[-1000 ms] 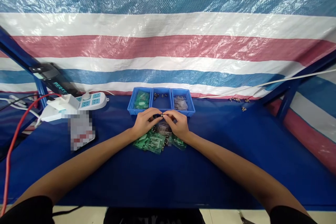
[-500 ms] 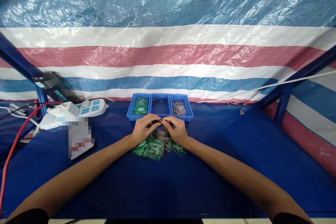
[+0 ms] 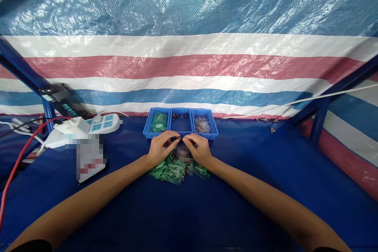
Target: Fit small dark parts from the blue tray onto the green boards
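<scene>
My left hand [image 3: 162, 147] is closed in a pinch on a small screw [image 3: 178, 138], dark and partly covered by the fingertips. Facing it, my right hand [image 3: 199, 149] has thumb and forefinger pressed together close to the screw; what they hold, if anything, is too small to make out. Under both hands lies a loose pile of green packets [image 3: 172, 170], clear greyish packets [image 3: 183, 153] and loose screws [image 3: 185, 169]. Just behind are three joined blue bins: green packets in the left bin [image 3: 145, 129], several screws in the middle bin [image 3: 180, 110], clear packets in the right bin [image 3: 215, 130].
To the left are a white power strip [image 3: 103, 124], a blurred phone-like object [image 3: 91, 161], a black bottle [image 3: 66, 102] and a red cable [image 3: 13, 173]. Several screws [image 3: 272, 130] lie at the back right. Blue frame posts [image 3: 317, 124] flank the table [image 3: 254, 220].
The camera has tilted slightly, so everything sits a little lower in view. My fingertips, which met around a small dark piece, now show a narrow gap between them.
</scene>
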Demonstrator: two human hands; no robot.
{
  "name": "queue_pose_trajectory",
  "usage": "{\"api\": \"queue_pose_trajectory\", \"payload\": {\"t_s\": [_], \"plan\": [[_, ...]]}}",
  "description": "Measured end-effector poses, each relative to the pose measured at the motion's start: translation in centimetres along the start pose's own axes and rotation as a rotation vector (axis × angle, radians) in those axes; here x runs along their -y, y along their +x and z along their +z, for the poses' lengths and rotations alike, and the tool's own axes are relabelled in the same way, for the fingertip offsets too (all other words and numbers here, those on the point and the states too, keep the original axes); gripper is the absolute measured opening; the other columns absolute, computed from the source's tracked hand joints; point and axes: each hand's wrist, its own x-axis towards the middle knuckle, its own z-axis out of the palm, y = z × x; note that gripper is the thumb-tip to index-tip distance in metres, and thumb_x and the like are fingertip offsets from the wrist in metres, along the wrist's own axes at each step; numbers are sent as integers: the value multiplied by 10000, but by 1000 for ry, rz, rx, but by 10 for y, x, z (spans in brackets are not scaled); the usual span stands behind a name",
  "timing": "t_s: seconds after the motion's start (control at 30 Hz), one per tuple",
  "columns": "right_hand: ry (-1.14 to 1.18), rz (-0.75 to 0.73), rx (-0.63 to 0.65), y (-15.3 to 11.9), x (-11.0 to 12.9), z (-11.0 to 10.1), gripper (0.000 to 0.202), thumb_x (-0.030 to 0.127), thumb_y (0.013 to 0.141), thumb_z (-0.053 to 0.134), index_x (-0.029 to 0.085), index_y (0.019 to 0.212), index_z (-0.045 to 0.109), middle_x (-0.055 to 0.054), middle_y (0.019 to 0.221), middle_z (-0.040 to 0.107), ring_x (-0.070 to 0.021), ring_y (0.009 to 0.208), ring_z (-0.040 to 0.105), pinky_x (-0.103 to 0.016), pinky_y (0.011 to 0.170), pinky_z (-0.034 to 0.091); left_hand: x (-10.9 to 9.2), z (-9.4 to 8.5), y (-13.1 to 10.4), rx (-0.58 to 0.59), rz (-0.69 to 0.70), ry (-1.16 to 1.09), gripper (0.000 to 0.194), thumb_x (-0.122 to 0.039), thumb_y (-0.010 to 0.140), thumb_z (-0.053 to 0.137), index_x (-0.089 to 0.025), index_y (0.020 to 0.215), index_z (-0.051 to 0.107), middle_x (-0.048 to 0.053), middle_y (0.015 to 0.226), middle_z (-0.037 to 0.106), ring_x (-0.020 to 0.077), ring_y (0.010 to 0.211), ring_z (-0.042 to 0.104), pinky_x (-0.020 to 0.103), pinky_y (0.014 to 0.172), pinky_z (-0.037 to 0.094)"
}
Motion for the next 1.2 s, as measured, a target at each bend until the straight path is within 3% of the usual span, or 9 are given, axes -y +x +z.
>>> {"api": "queue_pose_trajectory", "payload": {"t_s": [0.23,0.4,0.63,0.87,1.2], "plan": [[0,8,0,-1,-1,0,228,305,921,472,165,824,624,-34,673,605,-126,559,520,-249,530,421,-1,0,-1,-7,-28,24,171,-275,883,540,-182,978,647,3,697,663,53,445,484,170,490,440],[13,1,-7,0,1,-1,215,288,921,474,167,837,629,-44,700,627,-133,577,544,-257,539,440,0,-1,0,-13,17,4,158,-232,883,535,-177,987,641,40,847,668,52,480,491,186,502,449],[18,3,-10,1,2,-2,193,289,914,486,169,881,633,-44,706,622,-131,565,540,-257,537,450,0,-2,2,26,46,-18,231,-199,924,463,-185,1092,622,77,937,660,148,822,629,244,683,518],[32,9,-5,-2,0,0,202,305,887,538,177,1018,620,-8,649,563,-121,545,519,-251,545,470,5,3,-4,28,-36,-53,149,-242,913,505,-157,1010,580,53,905,662,108,691,653,195,622,522],[34,-10,15,0,-1,1,184,335,876,551,179,947,618,2,613,528,-124,533,492,-259,552,452,4,2,-2,36,19,-53,105,-236,906,519,-156,961,559,22,812,653,85,613,627,166,563,484]]}}
